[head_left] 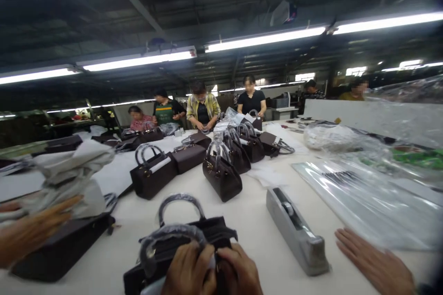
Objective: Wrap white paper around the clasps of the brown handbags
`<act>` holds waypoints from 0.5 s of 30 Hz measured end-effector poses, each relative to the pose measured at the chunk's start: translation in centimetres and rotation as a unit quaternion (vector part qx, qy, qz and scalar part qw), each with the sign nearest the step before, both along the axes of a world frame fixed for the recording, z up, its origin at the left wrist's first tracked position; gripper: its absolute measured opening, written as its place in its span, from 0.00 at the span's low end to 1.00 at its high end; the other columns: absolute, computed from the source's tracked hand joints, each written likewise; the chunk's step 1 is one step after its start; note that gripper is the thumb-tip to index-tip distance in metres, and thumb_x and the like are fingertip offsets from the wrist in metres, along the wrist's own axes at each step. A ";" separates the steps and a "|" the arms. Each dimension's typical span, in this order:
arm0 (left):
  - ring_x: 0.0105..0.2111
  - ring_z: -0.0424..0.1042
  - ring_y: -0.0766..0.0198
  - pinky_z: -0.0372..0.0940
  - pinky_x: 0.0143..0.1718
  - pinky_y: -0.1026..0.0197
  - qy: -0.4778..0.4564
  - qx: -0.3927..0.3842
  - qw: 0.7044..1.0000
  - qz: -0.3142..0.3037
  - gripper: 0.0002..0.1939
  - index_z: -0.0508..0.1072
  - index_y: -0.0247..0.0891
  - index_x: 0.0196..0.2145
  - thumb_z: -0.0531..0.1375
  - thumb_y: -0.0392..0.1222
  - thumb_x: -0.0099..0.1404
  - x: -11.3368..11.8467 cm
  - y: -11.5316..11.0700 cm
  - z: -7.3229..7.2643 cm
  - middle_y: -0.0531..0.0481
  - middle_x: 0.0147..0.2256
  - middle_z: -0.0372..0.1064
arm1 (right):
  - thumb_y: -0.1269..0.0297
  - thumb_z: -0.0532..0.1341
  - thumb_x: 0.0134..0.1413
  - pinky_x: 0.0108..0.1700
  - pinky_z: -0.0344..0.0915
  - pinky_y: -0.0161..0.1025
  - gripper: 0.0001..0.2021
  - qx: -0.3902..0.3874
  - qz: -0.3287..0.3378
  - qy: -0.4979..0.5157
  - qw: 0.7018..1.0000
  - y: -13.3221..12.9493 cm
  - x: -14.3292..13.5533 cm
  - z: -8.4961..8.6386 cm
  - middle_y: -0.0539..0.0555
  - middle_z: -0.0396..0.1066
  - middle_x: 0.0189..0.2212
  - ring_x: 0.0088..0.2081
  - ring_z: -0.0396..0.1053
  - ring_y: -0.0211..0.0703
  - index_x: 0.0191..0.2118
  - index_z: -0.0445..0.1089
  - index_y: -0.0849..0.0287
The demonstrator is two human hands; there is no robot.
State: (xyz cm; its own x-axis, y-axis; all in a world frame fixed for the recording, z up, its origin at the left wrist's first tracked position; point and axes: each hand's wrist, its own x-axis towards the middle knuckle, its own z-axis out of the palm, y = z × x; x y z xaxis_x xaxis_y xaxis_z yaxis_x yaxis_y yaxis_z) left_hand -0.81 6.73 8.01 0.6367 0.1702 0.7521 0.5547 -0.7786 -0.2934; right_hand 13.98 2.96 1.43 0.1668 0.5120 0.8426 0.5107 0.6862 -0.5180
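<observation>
A dark brown handbag (216, 230) with two plastic-wrapped handles stands on the white table right in front of me. My left hand (190, 269) is closed on its near side, fingers bent beside the base of the near handle. Close against it, my right hand (240, 269) pinches the same bag near its top edge. A bit of something pale shows between the fingers; what it is I cannot make out. To the right of the bag lies a grey tape dispenser (297, 235).
A co-worker's hand (41, 226) reaches in from the left over another dark bag (65, 249) with pale cloth. At right, another person's hand (377, 258) rests flat beside clear plastic sheets (367, 203). Several handbags (221, 177) stand ahead; people work at the far side.
</observation>
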 end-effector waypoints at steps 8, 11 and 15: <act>0.32 0.67 0.59 0.64 0.34 0.56 -0.011 -0.124 0.992 0.006 0.15 0.63 0.35 0.42 0.55 0.32 0.55 0.6 -0.4 0.9 0.46 0.31 0.67 | 0.72 0.53 0.54 0.38 0.69 0.40 0.13 -0.060 -0.067 0.023 0.996 -0.8 -1.1 1.0 0.55 0.69 0.35 0.37 0.69 0.43 0.45 0.63 0.55; 0.34 0.67 0.58 0.64 0.35 0.55 -0.005 -0.152 0.988 0.011 0.15 0.63 0.36 0.42 0.54 0.32 0.55 0.6 -0.3 1.0 0.46 0.33 0.67 | 0.72 0.54 0.54 0.39 0.68 0.40 0.12 -0.079 -0.045 0.039 0.995 -0.9 -0.7 1.4 0.55 0.68 0.35 0.38 0.68 0.42 0.44 0.64 0.55; 0.38 0.66 0.59 0.63 0.40 0.55 0.010 -0.238 0.971 -0.013 0.16 0.63 0.39 0.43 0.56 0.35 0.55 0.1 -0.3 1.9 0.48 0.37 0.67 | 0.71 0.55 0.52 0.41 0.66 0.39 0.08 -0.155 0.077 0.062 0.983 -1.4 1.0 2.9 0.53 0.68 0.35 0.38 0.67 0.41 0.39 0.67 0.56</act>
State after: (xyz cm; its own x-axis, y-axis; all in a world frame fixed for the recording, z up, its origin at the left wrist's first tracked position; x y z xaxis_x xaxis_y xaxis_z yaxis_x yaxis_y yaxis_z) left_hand -0.71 6.40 9.95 0.6596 0.4795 0.5788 0.5313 -0.8421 0.0922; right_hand 14.98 1.52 4.37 0.1585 0.7679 0.6207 0.3332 0.5501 -0.7657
